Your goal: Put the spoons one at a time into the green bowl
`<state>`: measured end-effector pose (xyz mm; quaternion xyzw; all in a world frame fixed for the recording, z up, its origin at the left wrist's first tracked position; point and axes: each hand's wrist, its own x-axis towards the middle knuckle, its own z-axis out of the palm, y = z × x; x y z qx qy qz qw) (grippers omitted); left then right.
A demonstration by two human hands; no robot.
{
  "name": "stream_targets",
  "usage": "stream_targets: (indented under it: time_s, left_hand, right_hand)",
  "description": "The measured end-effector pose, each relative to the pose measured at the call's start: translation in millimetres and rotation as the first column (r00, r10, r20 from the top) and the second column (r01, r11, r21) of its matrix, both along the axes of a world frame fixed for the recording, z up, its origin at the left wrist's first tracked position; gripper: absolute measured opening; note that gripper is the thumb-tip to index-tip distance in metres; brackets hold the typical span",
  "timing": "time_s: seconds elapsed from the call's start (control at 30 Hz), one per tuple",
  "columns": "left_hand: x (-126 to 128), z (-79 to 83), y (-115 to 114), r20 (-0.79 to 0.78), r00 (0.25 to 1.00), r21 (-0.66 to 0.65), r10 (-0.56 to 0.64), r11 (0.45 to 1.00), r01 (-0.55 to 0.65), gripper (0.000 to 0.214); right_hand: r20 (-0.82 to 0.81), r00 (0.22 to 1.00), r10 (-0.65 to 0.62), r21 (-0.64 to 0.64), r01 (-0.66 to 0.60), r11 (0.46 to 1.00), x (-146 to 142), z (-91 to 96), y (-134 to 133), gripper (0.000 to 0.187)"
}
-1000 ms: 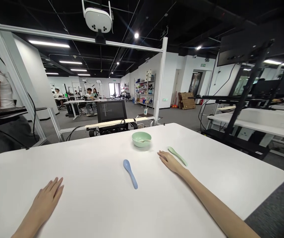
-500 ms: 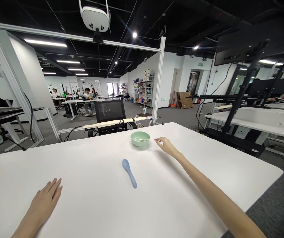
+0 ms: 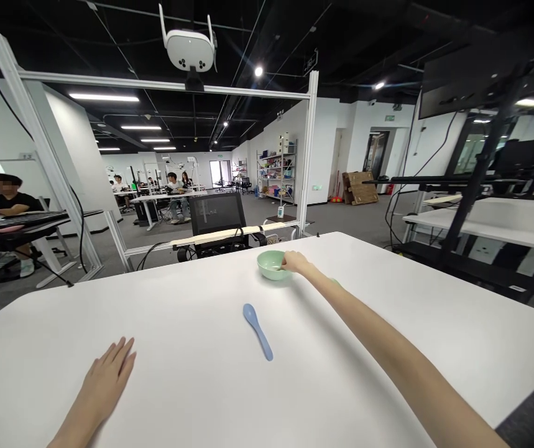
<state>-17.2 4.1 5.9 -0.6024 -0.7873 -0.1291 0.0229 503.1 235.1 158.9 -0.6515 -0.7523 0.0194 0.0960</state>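
My right hand reaches forward to a pale green bowl, its fingertips curled at the bowl's right rim. The fingers hide the small spoon seen there earlier, so I cannot tell if they hold it. Under my right forearm, only the tip of a green spoon shows. A blue plastic spoon lies on the white table, left of that forearm. My left hand rests flat near the table's front, fingers apart, touching nothing but the tabletop.
A black office chair stands beyond the table's far edge, behind a metal frame carrying an overhead white camera unit. At the left, a person sits at a desk. A second white table stands to the right.
My right hand has moved forward and left, from beside the bowl onto its rim. My left hand stays almost where it was. The view has shifted slightly.
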Motion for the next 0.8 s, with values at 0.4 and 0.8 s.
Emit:
stream_targets:
  time_s: [0.4,0.8]
  left_hand:
    - [0.4,-0.7,-0.8,-0.037,0.999,-0.029,0.004,1.0,-0.005,0.081]
    - [-0.4,-1.4,-0.1,-0.034,0.999,-0.007,-0.011,1.0,0.011,0.08]
  right_hand:
    - [-0.46,0.881,0.11,0.317,0.047,0.947,47.4,-21.3,-60.5,0.033]
    - [-0.404,0.877,-0.261,0.263,0.384,0.885,149.3,-69.4,-87.7,0.041]
